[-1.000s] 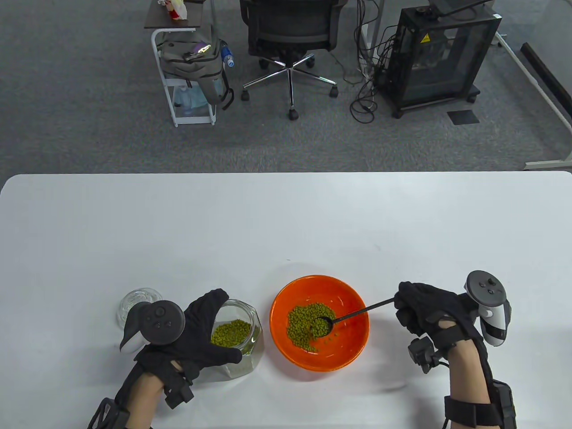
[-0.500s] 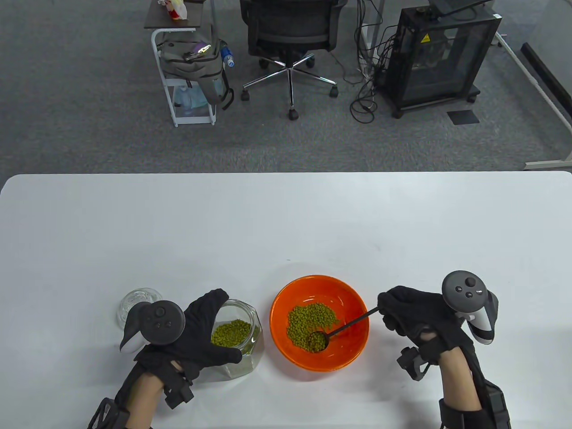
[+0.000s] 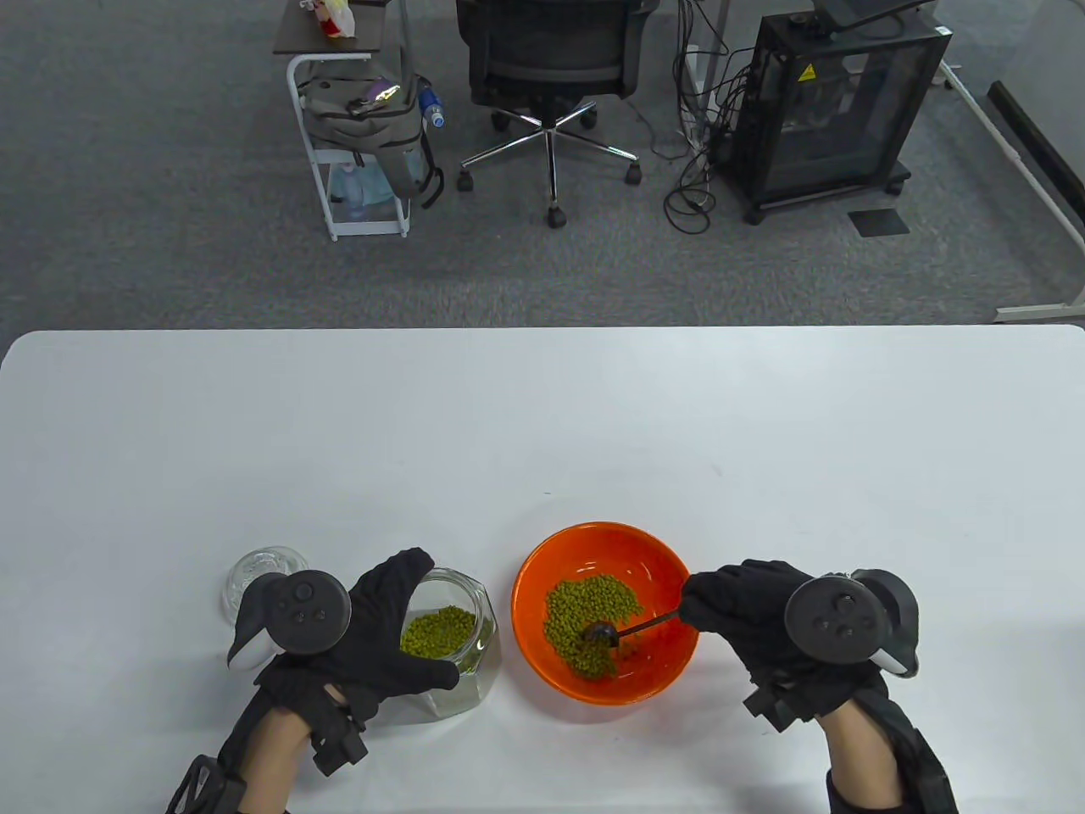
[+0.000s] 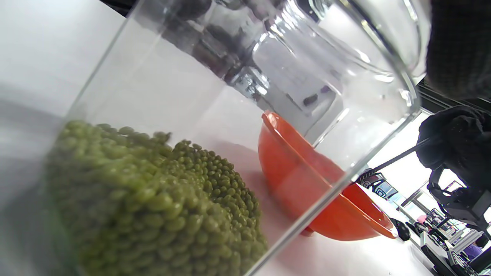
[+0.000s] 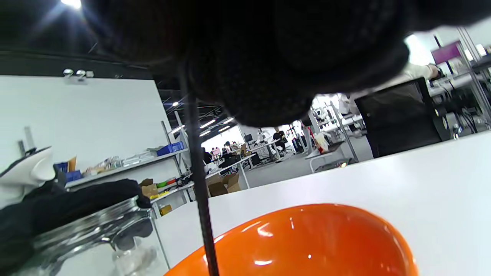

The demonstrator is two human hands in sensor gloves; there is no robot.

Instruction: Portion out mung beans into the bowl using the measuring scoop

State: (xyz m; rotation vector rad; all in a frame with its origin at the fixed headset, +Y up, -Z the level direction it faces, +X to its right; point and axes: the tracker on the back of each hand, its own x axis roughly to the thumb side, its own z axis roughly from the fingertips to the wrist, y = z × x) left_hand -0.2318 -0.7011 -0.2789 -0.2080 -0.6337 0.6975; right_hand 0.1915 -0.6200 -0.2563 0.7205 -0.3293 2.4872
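An orange bowl [image 3: 657,670] near the table's front edge holds a pile of mung beans [image 3: 589,610]. My right hand [image 3: 746,606] pinches the thin handle of a black measuring scoop [image 3: 603,631], whose head is turned over above the beans in the bowl. The same handle [image 5: 199,168] runs down from my gloved fingers toward the bowl [image 5: 307,245]. My left hand [image 3: 381,627] grips a glass jar [image 3: 475,632] left of the bowl, part full of mung beans [image 4: 153,199].
A glass lid [image 3: 254,572] lies on the white table [image 3: 509,424] just left of my left hand. Beyond the far edge are an office chair [image 3: 551,51], a cart with a backpack [image 3: 364,110] and a black cabinet [image 3: 831,110].
My right hand moved left toward the bowl and rolled over, tipping the scoop so its beans dropped into the bowl. The left hand and jar stayed still.
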